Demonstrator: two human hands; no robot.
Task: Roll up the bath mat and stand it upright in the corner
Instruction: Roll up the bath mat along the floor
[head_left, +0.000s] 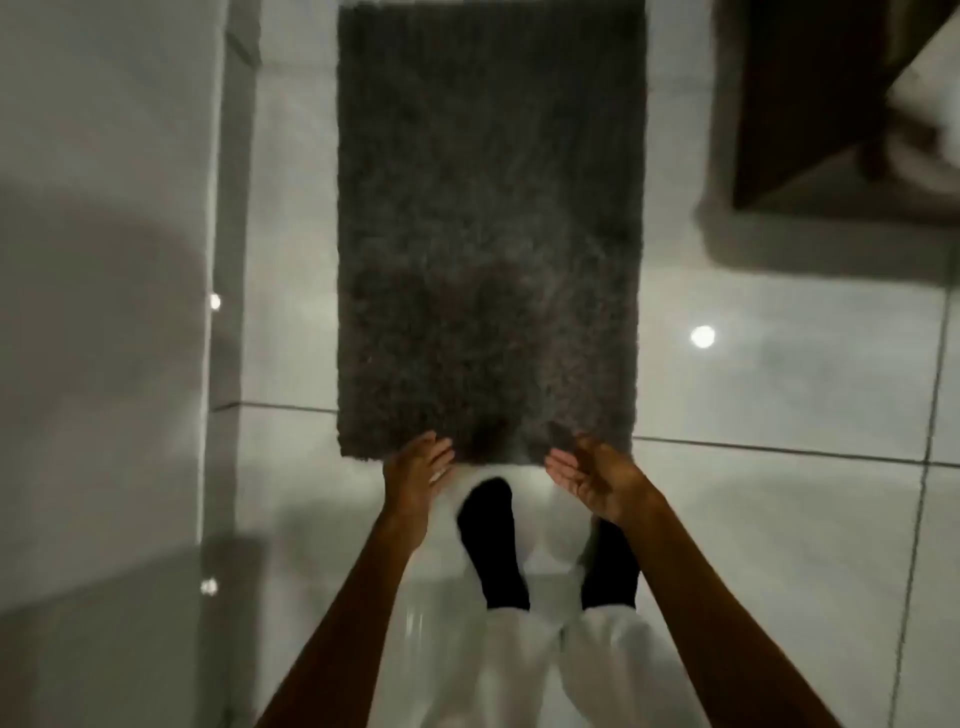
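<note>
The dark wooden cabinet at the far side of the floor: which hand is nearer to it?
Right. The right hand is at the bath mat's near edge on the cabinet's side; the left hand is at the same edge, farther away.

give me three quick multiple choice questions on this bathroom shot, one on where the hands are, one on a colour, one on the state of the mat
1. Where are the left hand and right hand?
A. at the near edge of the mat
B. at its far edge
C. on the wall

2. What colour is the mat?
A. white
B. dark grey
C. red

3. What state is the mat in?
A. rolled up
B. folded in half
C. lying flat

Answers: 1 A, both hands reach its nearest edge; 2 B, its shaggy pile is dark grey; 3 C, it lies spread on the floor.
</note>
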